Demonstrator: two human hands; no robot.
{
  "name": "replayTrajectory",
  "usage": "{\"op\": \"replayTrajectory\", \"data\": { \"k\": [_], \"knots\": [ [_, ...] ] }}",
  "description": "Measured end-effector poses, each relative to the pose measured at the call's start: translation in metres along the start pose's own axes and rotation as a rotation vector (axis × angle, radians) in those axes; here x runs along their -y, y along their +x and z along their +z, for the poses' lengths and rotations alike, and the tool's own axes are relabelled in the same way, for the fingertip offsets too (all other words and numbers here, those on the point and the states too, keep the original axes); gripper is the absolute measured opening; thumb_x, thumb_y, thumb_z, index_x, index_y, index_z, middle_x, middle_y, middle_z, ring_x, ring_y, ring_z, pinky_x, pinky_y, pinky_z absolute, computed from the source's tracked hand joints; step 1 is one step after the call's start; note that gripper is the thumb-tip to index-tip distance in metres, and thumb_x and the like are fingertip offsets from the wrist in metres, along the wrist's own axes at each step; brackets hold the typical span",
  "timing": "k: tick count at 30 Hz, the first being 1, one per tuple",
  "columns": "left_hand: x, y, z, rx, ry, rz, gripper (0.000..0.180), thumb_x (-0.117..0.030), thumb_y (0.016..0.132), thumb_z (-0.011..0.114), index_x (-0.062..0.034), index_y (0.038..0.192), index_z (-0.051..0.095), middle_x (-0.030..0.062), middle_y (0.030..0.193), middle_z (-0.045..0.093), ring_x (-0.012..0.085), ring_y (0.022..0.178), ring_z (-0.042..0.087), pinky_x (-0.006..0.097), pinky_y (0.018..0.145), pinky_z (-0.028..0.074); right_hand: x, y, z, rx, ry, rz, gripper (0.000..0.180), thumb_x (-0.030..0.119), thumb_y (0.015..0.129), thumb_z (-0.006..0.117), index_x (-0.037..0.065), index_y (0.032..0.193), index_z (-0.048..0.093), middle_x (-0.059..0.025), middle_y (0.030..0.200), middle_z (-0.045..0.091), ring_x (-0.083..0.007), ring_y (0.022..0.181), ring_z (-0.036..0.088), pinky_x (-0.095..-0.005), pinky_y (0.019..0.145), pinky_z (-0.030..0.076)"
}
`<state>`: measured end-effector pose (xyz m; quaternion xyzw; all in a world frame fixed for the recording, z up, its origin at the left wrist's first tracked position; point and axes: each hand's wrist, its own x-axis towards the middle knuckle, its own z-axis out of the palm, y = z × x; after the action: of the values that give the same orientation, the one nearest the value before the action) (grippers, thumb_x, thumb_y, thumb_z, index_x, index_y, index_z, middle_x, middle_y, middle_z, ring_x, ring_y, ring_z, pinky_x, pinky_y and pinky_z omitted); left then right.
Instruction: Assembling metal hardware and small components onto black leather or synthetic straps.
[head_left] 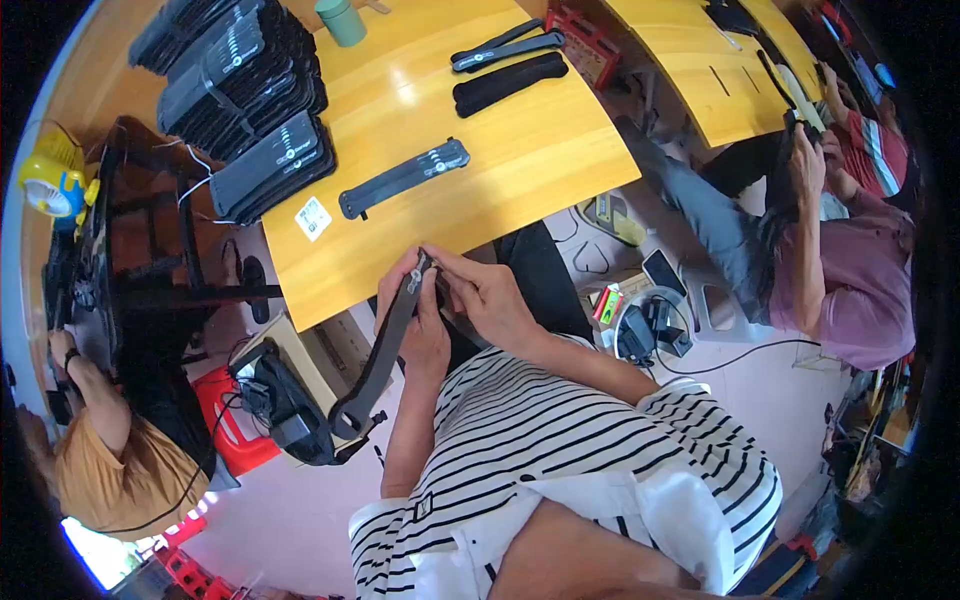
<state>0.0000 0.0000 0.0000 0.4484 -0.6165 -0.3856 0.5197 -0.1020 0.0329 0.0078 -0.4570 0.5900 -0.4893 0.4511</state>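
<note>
Just off the table's near edge, my left hand is closed round a black strap with pale printing. The strap's long end hangs down to the left, past my left wrist. My right hand pinches at the strap's upper end, its fingertips close to those of my left hand; what lies between them is partly hidden. Ahead of my hands, a flat dark strap with printing lies on the yellow table. Beside it on the left is a white label sheet.
Stacks of dark straps fill the table's left side, near a green canister. More straps lie at the far right. A cardboard box stands below left. A co-worker sits right, another left.
</note>
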Motion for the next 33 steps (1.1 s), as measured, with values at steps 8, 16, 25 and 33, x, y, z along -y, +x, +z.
{"op": "replayTrajectory", "data": {
  "k": [8,16,25,33],
  "knots": [
    [-0.023,-0.001,-0.001,0.05,0.133,0.035,0.02,0.001,0.082,0.057,0.0013,0.102,0.056,0.0118,0.103,0.06,0.0197,0.096,0.056,0.03,0.085,0.044,0.004,-0.005,0.003,-0.061,0.309,0.045,0.034,0.007,0.091,0.044,0.009,0.125,0.049,-0.0011,0.062,0.048,-0.006,0.052,0.043,-0.0197,0.046,0.037],
    [-0.024,0.015,-0.016,0.106,-0.167,-0.136,0.017,0.0,0.08,0.06,0.0024,0.097,0.058,0.007,0.092,0.062,0.0151,0.088,0.058,0.027,0.081,0.045,-0.002,0.005,-0.007,0.016,0.181,-0.006,0.03,0.008,0.09,0.048,0.01,0.118,0.056,0.0034,0.056,0.047,-0.0036,0.047,0.041,-0.0182,0.043,0.036],
    [-0.01,0.026,-0.031,0.163,-0.495,-0.49,0.018,-0.009,0.085,0.057,0.0008,0.1,0.057,0.0081,0.09,0.063,0.0138,0.083,0.061,0.026,0.074,0.051,0.014,0.01,-0.03,0.169,0.03,0.026,0.029,0.006,0.087,0.05,0.003,0.115,0.054,0.0018,0.055,0.049,-0.0041,0.051,0.045,-0.0183,0.048,0.036],
    [0.008,0.028,-0.049,0.388,-0.768,-0.689,0.022,-0.017,0.089,0.052,0.0027,0.1,0.055,0.0136,0.089,0.063,0.0184,0.079,0.064,0.028,0.072,0.055,0.024,0.009,-0.037,0.297,-0.056,-0.061,0.033,0.001,0.085,0.048,0.006,0.117,0.052,-0.0011,0.056,0.05,-0.0067,0.052,0.047,-0.0216,0.051,0.039]
  ]
}}
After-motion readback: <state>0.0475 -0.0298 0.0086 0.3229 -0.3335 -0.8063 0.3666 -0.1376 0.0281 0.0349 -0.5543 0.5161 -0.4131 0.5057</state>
